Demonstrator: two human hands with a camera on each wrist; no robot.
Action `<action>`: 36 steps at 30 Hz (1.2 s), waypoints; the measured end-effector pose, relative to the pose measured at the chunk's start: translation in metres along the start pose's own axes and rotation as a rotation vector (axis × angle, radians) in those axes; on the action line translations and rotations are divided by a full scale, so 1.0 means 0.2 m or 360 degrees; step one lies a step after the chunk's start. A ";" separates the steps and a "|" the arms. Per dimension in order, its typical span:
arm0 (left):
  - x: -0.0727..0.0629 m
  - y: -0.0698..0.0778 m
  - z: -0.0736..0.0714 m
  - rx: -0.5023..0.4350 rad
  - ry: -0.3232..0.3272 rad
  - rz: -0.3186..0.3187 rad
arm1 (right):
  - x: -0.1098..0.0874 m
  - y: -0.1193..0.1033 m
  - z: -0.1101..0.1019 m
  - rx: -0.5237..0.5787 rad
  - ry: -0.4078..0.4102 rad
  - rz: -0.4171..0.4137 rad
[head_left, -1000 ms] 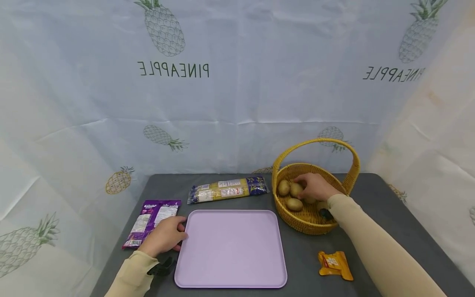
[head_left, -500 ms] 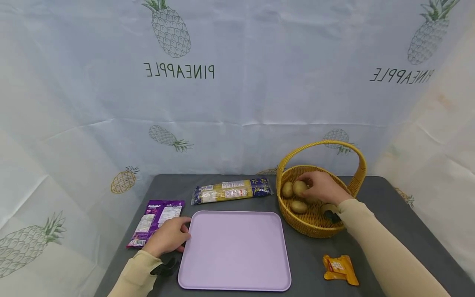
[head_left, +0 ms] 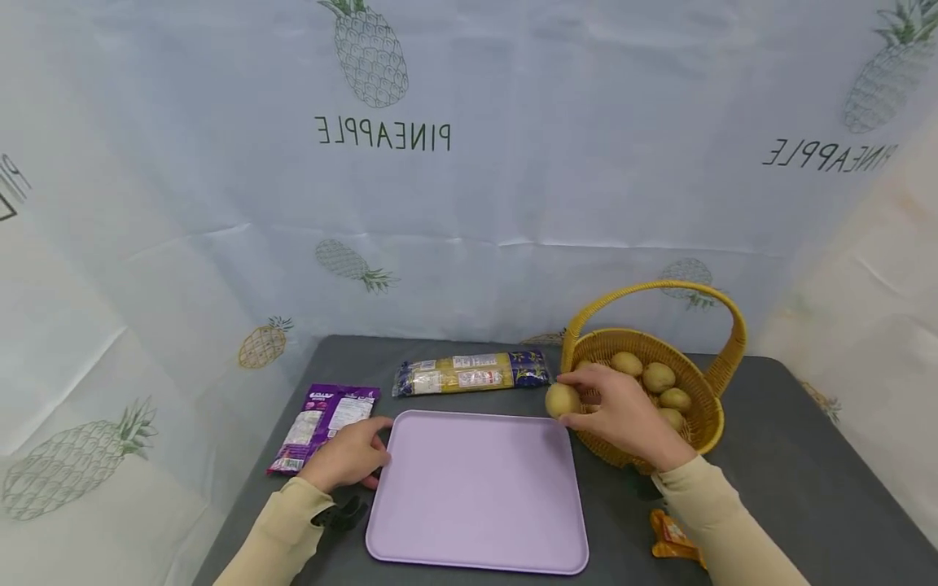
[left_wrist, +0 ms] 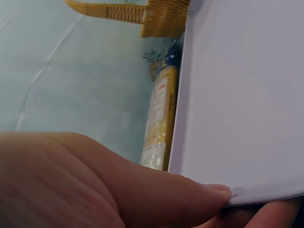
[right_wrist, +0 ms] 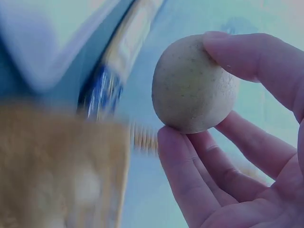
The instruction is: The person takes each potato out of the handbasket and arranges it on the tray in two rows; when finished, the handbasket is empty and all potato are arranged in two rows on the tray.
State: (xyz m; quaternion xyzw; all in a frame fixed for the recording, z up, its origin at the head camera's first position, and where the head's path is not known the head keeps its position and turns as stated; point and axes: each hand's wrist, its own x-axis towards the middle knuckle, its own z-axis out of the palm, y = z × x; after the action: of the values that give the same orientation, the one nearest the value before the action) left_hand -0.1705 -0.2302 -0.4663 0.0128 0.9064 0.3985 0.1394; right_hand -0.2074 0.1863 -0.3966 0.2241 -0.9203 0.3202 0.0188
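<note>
Clock face taken about the tray (head_left: 476, 492), far edge at 12.

10 o'clock: purple bag (head_left: 318, 419) lay on the tabletop (head_left: 791, 456), partly behind the left grip (head_left: 348, 456). That grip, just above 9, was closed in a pinch on the tray: thumb over the rim, fingers beneath.

12 o'clock: yellow pack (head_left: 472, 374) lay just beyond the tray.

Between 1 and 2: potato (head_left: 563, 400), in front of the left side of the basket (head_left: 708, 413) in the head view. Right grip (head_left: 623, 411) was spread only to the potato's width, thumb opposing fingertips. Right wrist view showed potato and basket apart; exact height could not be told.

2 o'clock: basket, with other potatoes (head_left: 658, 377) inside. Between 3 and 4: orange packet (head_left: 668, 537), partly covered by the right sleeve (head_left: 725, 521).

Judgement: step in hand was a potato's transfer out of the basket, probably traywards. Next move called for a firm pinch, a path toward 8 o'clock from the basket, and a gentle lowering, since a round potato might roll.
</note>
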 end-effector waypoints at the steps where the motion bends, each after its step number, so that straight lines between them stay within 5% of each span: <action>1: 0.00 0.00 0.00 -0.0016 -0.0009 0.0001 | 0.01 -0.02 0.05 0.0016 -0.0001 -0.0008; 10: 0.04 0.02 0.00 -0.0127 -0.0026 0.0017 | 0.23 -0.24 0.51 0.0263 -0.0172 -0.0151; 16: 0.05 0.02 0.03 -0.0228 -0.0050 -0.0004 | 0.31 -0.33 0.71 0.0321 -0.0249 -0.0163; 36: 0.02 -0.01 0.00 -0.0219 -0.0016 -0.0036 | 0.37 -0.44 0.90 0.0299 -0.0330 -0.0189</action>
State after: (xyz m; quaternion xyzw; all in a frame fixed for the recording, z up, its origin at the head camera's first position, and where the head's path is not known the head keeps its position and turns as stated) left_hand -0.1741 -0.2313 -0.4686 -0.0051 0.8763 0.4581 0.1490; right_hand -0.2167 -0.0117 -0.4764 0.3107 -0.8684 0.3783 -0.0784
